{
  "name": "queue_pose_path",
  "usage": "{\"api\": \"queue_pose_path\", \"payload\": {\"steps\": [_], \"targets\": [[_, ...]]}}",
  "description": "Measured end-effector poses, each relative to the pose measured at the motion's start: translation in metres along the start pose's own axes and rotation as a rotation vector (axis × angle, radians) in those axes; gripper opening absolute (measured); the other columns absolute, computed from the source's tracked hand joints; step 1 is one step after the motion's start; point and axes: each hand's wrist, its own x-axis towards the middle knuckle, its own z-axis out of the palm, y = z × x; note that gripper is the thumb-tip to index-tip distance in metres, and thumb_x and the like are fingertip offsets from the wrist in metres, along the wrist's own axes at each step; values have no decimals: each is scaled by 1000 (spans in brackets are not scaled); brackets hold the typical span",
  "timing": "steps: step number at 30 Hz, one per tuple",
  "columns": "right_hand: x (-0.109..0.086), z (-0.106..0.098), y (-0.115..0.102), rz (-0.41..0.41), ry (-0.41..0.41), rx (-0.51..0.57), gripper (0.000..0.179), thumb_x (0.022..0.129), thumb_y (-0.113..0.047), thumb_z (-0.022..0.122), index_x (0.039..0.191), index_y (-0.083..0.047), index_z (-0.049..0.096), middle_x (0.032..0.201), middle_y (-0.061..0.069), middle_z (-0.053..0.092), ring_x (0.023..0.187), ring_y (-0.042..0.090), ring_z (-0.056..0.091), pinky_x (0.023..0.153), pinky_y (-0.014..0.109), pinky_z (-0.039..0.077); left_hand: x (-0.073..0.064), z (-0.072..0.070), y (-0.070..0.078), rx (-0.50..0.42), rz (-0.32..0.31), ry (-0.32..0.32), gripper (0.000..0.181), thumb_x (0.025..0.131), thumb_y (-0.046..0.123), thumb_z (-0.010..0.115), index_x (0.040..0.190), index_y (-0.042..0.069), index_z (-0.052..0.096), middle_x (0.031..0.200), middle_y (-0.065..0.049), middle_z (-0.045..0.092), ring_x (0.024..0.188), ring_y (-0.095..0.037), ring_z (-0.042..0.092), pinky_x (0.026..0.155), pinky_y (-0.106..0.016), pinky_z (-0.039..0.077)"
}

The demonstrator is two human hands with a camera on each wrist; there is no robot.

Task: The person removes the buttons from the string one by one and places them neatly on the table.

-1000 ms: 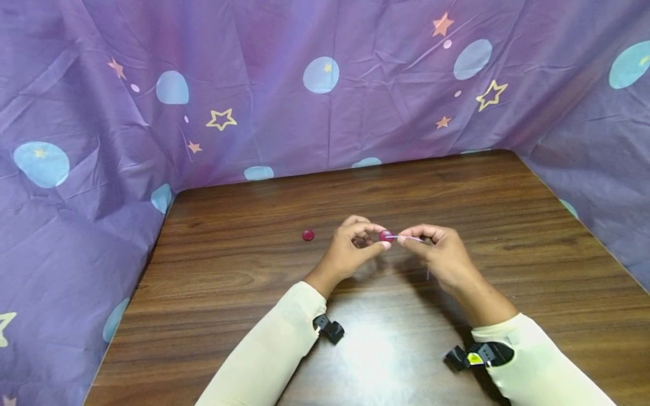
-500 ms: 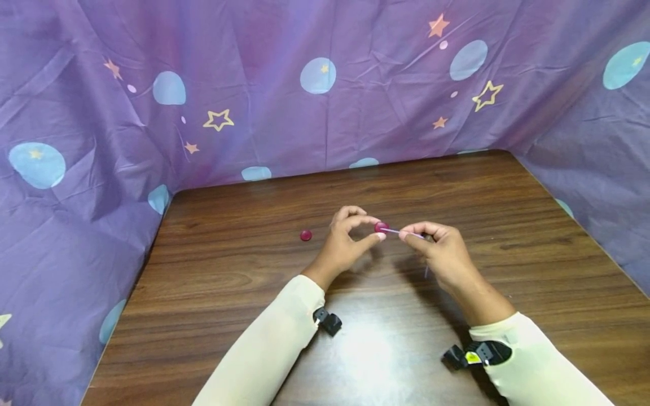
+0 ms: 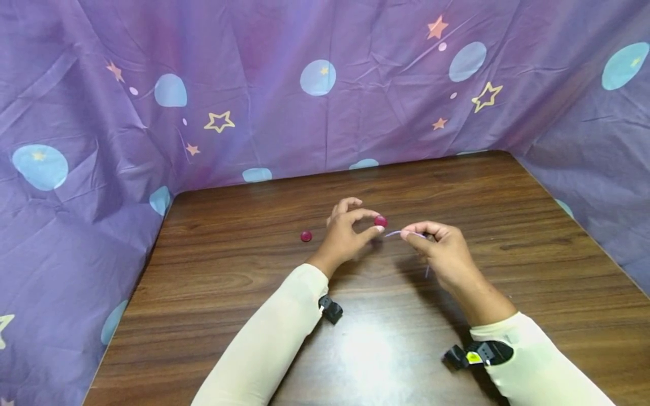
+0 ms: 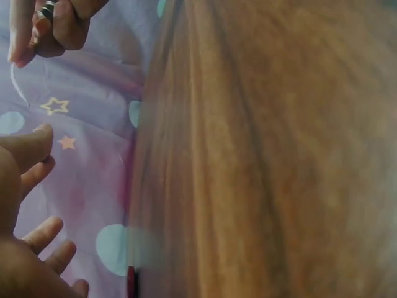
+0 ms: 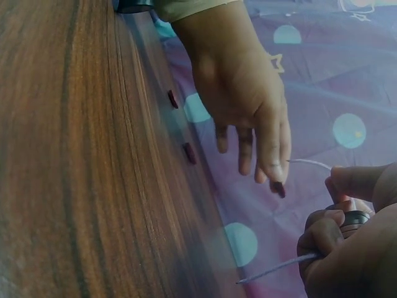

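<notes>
Pinch grip I see on both sides: left hand (image 3: 345, 235) holds red disc (image 3: 381, 221); right hand (image 3: 443, 251) holds purple cord (image 5: 279, 268), tip near disc.

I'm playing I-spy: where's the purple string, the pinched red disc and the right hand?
Purple string (image 5: 273, 270): right wrist view, lower loose part.
Pinched red disc (image 3: 381, 221): head view, its face.
Right hand (image 3: 444, 252): head view, its middle.

From my station I have the left arm (image 3: 266, 332) and the right arm (image 3: 543, 366) slanting inward over the table (image 3: 203, 293). I've got the left hand (image 3: 342, 234) above the table's middle, thumb and index finger pinching, the other fingers loosely spread. Facing it across the table, my right hand (image 3: 444, 251) pinches thumb to index, remaining fingers curled in.
</notes>
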Motion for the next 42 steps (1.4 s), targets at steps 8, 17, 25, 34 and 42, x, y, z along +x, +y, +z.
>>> {"api": "queue_pose_path", "payload": {"steps": [8, 17, 25, 34, 42], "targets": [[-1, 1, -3, -8, 4, -3, 4, 88, -13, 74, 84, -14, 73, 62, -13, 51, 54, 2, 43, 42, 22, 33, 4, 4, -3, 5, -79, -32, 28, 85, 37, 77, 111, 28, 74, 149, -6, 43, 140, -28, 37, 110, -58, 31], [-3, 3, -5, 13, -8, 28, 9, 89, -10, 73, 82, -16, 72, 63, -12, 51, 54, 3, 43, 43, 22, 34, 4, 7, -13, 38, -158, -52, 29, 85, 40, 77, 111, 29, 73, 151, -7, 43, 141, -29, 38, 106, -58, 33], [-2, 3, -4, 23, 0, 42, 8, 89, -9, 73, 84, -15, 73, 63, -11, 54, 53, 2, 45, 43, 22, 36, 6, 10, -12, 127, -195, -99, 31, 85, 42, 76, 114, 30, 73, 149, -6, 46, 135, -30, 45, 101, -54, 34], [-3, 3, -5, 10, 0, 81, 8, 88, -8, 73, 83, -14, 74, 63, -10, 56, 53, 3, 46, 43, 20, 36, 9, 18, -9, 268, -243, -111, 29, 85, 42, 76, 112, 31, 73, 147, -1, 53, 135, -28, 49, 98, -50, 38], [-4, 3, -4, -7, -5, 110, 6, 88, -7, 73, 84, -11, 73, 68, -9, 63, 54, 4, 47, 43, 20, 37, 10, 24, -4, 357, -274, -126, 30, 86, 43, 74, 113, 32, 74, 144, 0, 56, 137, -24, 48, 102, -49, 39]]}}
